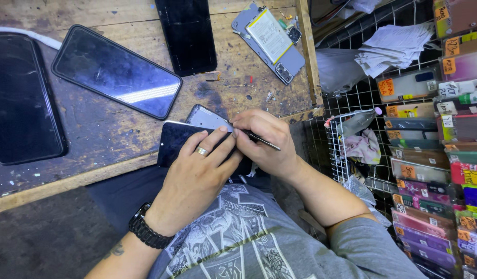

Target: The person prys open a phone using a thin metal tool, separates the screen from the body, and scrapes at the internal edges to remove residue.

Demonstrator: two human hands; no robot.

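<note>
At the near edge of the worn wooden bench (pixel 83 155), the left hand (pixel 197 170) is closed over a dark phone (pixel 174 142), fingers spread across its glass and a ring showing on one of them; the phone is held just above the lap, half over the bench edge, with its grey back shell (pixel 205 118) parted from it at the far side. The right hand (pixel 264 142) is pinched shut on a thin dark pry tool (pixel 263 140), whose tip meets the seam where the two hands come together. The step in hand looks like separating the screen from the shell, and doing it well probably means keeping the tool shallow and nearly flat in the gap, sliding along the edge rather than levering hard in one spot, while the left hand presses evenly so the glass does not flex. A slip could plausibly crack the panel or catch something inside. Farther back lie three other dark phones: one at the left (pixel 21 98), one angled beside it (pixel 117 72), one at the top (pixel 187 33), plus an opened phone with its battery exposed (pixel 269 41). Racks of coloured phone cases (pixel 429 170) stand to the right.
</note>
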